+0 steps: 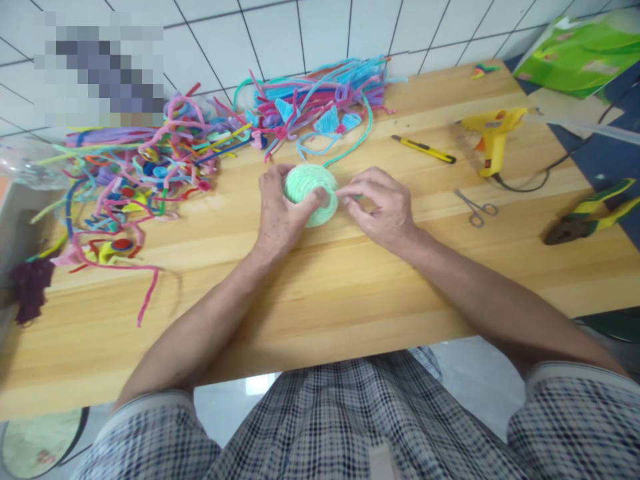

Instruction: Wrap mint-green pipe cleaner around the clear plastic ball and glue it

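A mint-green coil of fuzzy pipe cleaner [311, 181], rounded like a small bowl or ball, is held over the middle of the wooden table. My left hand [281, 212] wraps round its left side, with the thumb laid across the front. At the coil's right edge is my right hand [381, 205], its thumb and index finger brought close together beside the coil. Whether a strand end lies between those fingertips is too small to make out. A green pipe cleaner strand [361, 141] runs from behind the coil up to the pile at the back.
Piles of coloured pipe cleaners [320, 93] line the tiled wall and the left side. On the right lie a yellow utility knife [424, 149], a yellow glue gun [494, 137] with its cord, small scissors [476, 208] and yellow-handled pliers [585, 217]. A green bag [580, 57] sits beyond the corner.
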`<state>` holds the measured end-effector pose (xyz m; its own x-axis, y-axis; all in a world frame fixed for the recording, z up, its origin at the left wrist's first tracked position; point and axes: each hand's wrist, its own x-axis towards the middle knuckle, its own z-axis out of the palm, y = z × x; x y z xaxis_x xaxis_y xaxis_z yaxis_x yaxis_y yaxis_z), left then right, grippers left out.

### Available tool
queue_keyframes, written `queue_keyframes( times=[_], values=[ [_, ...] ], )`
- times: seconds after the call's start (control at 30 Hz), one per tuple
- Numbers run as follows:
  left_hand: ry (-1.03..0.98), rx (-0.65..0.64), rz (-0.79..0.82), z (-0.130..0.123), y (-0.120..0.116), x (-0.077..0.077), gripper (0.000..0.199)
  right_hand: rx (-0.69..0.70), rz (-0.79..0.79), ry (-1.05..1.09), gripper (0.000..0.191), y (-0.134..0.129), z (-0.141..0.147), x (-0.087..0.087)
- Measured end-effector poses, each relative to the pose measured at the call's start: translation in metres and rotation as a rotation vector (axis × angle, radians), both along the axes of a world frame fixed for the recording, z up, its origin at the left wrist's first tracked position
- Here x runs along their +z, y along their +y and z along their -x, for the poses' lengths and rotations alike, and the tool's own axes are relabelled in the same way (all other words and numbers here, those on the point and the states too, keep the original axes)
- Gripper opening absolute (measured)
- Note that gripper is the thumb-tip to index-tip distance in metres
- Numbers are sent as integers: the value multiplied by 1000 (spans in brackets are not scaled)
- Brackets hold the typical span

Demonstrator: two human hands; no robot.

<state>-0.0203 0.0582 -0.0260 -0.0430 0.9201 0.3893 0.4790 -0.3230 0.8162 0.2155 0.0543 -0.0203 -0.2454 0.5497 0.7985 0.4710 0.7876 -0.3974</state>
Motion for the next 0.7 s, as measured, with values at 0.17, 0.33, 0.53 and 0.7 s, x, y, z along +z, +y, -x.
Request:
queue_keyframes(
  times=[0.17,0.33,0.53,0.7],
  values=[
    [-20,34,-1,-4,-4,1,65,36,35,17,17,-2,1,2],
    [-44,41,2,-7,-7,0,64,32,47,-2,18,-4,2,4],
    [-72,12,41,-8,-8,4,67,18,80,-14,19,-6,2,6],
    [-44,-46,43,-4,-4,8,73,13,84,-15,19,-6,2,6]
  ],
)
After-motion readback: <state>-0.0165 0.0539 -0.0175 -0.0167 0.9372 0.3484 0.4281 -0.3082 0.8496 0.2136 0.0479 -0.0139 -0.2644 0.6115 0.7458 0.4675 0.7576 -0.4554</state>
